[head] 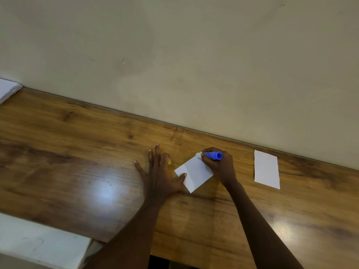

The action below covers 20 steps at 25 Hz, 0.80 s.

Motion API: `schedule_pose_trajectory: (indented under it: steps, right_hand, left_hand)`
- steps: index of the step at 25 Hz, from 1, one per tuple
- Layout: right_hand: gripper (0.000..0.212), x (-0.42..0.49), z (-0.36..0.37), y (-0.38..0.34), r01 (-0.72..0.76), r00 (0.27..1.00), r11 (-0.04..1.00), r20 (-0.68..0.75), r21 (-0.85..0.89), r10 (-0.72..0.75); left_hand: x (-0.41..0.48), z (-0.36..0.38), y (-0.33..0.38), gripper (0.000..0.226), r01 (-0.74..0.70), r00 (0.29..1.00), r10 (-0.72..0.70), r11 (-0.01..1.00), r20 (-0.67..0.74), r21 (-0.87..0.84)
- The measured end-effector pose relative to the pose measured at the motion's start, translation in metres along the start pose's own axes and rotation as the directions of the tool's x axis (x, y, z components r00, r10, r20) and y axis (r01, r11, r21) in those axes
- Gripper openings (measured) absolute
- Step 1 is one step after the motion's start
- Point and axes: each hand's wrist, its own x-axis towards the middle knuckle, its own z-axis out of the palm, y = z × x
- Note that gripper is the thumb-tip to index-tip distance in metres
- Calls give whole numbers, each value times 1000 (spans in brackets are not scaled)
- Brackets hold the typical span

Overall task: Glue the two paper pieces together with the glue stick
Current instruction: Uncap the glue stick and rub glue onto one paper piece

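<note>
Glue stick (212,155), blue, is gripped in my right hand (219,166), right of the middle of the wooden surface (77,152).

Starting at the far left, a white stack of sheets (7,90) lies at the back edge of the surface against the wall (174,55), cut off by the frame. Below it, in the lower left corner, a white panel (38,243) sits past the near edge of the surface.

Next comes my left hand (159,175), flat on the wood with its fingers straight and spread, gripping nothing. Its thumb presses on the left corner of the first paper piece (196,173). A small yellow thing (169,162) peeks out from under my fingers, too hidden for me to say what it is.

The first paper piece lies flat, turned like a diamond. My right hand rests on its far side with the fingers curled round the glue stick. The stick is tilted low, its pale tip touching the paper's far corner and its blue base pointing right.

Well apart to the right, the second paper piece (266,168) lies flat and untouched near the wall.
</note>
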Motion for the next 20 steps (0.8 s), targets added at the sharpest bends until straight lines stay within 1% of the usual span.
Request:
schedule_pose_trajectory:
  steps: [5,7,9,10,11,13,14,15,16,18,20]
  right_hand:
    - [16,5,-5,3,-29,996,999,-80,17,31]
    - [19,1,-4,5,-34,991,997,-126,70,43]
    - [26,-10,-4,6,-37,968,982,-238,187,82]
    - [31,-17,-4,7,-34,949,979,-301,203,95]
    - [35,-25,-3,10,-38,931,987,-354,155,92]
    - [39,-42,4,17,-110,918,989,-391,-95,65]
    - [39,-50,10,18,-155,924,966,-375,-207,68]
    - [38,-57,16,19,-183,935,945,-344,-270,83]
    - [39,-62,21,18,-195,944,942,-313,-274,104]
    - [41,-62,26,12,-217,942,959,-298,-182,157]
    - [44,-55,25,5,-222,918,975,-342,-24,200]
  left_hand:
    - [0,0,0,74,0,1000,0,1000,-2,2]
    - [-1,-1,1,73,0,1000,0,1000,-8,7]
    - [-1,-1,1,69,-4,1000,4,1000,-17,5]
    - [-1,-1,1,68,-5,1000,5,1000,-22,3]
    - [-1,-1,1,68,-6,1000,6,1000,-23,2]
    - [-1,-1,0,70,-10,1000,10,1000,-24,2]
    - [-1,0,0,71,-10,1000,11,1000,-24,6]
    - [-1,0,0,72,-8,1000,8,1000,-23,13]
    - [-1,0,1,73,-6,1000,7,1000,-20,18]
    - [-1,0,1,73,-1,1000,1,1000,-19,17]
    - [0,0,1,73,2,1000,-2,1000,-18,14]
